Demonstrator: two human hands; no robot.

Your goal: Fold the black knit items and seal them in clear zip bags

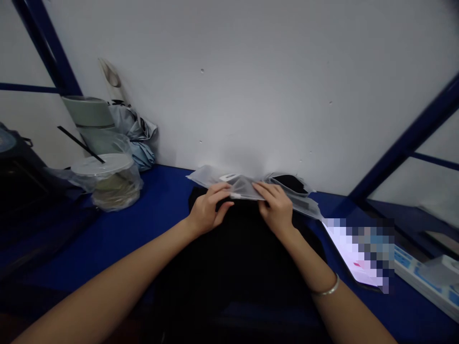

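From afar I'm watching the left hand (206, 210) and right hand (278, 208) pinching the near edge of a flat translucent plastic bag (247, 187) over the blue counter (170, 196), fingers (263, 192) probably steadying it; a lit rectangular phone (346, 251) is lying right of the bag, seemingly out of the way.

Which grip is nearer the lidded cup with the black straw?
Left. The left grip is right of the lidded cup, at the near edge of the translucent plastic bag; the right grip is farther right, on that bag.

Frosted, smooth plastic bag (246, 187)
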